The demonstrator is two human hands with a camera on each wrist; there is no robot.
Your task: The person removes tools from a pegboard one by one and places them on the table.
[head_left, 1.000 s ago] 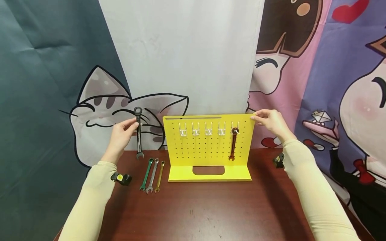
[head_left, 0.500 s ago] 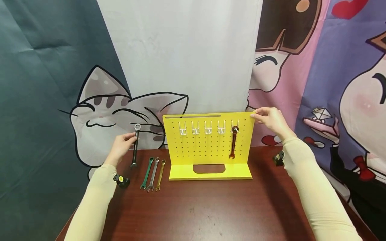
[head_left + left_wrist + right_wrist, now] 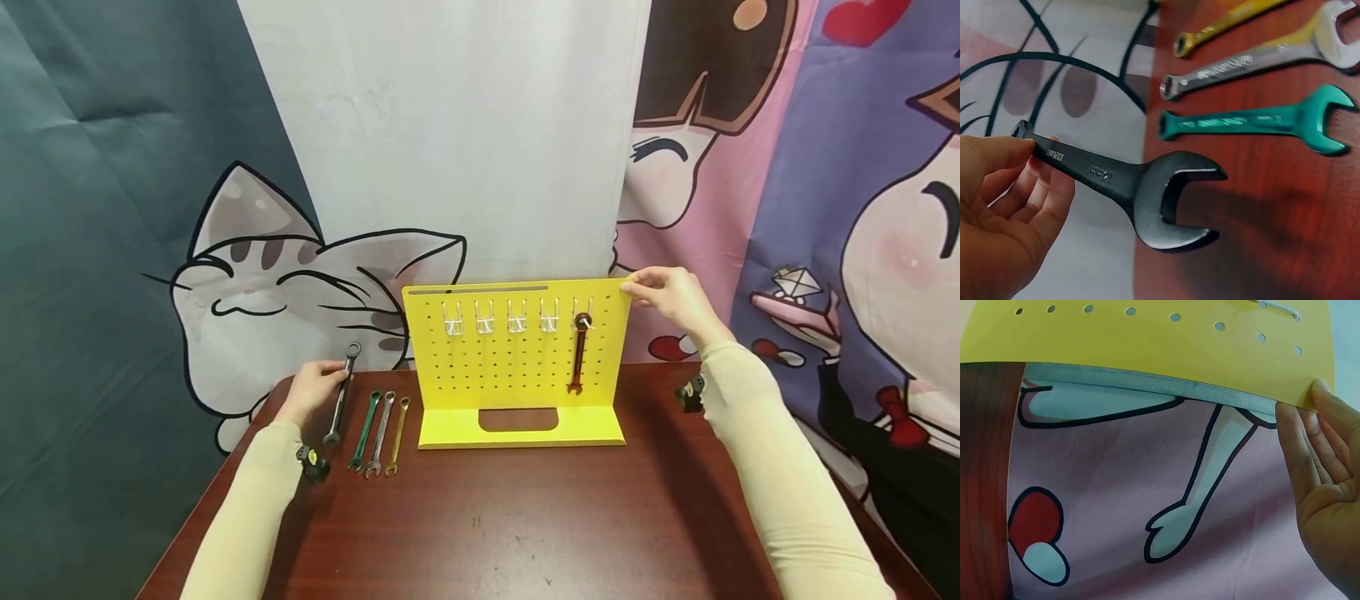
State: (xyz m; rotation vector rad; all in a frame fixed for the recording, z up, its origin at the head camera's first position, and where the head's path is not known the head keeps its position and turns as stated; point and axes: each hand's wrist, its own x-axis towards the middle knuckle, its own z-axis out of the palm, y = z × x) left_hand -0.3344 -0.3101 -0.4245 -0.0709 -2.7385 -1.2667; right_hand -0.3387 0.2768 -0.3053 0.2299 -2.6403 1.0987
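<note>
My left hand (image 3: 313,390) pinches a black combination wrench (image 3: 1110,178) near its ring end, the open end pointing down toward the table. Left of three wrenches lying side by side, it hovers close over the wood: a green wrench (image 3: 364,431), a silver wrench (image 3: 380,435) and a yellow wrench (image 3: 398,436). My right hand (image 3: 671,298) pinches the top right corner of a yellow pegboard (image 3: 510,358) between thumb and fingers. A dark red wrench (image 3: 579,358) hangs by its ring on the rightmost hook.
Several white double hooks (image 3: 485,320) run along the upper pegboard, left of the hung wrench. The pegboard's foot (image 3: 442,429) rests on the brown wooden table (image 3: 480,525). Right behind the table hangs a printed cloth backdrop (image 3: 480,150).
My left hand has lowered the black wrench from beside the pegboard's upper edge to near the table, left of the green wrench. The right hand stays at the pegboard's corner.
</note>
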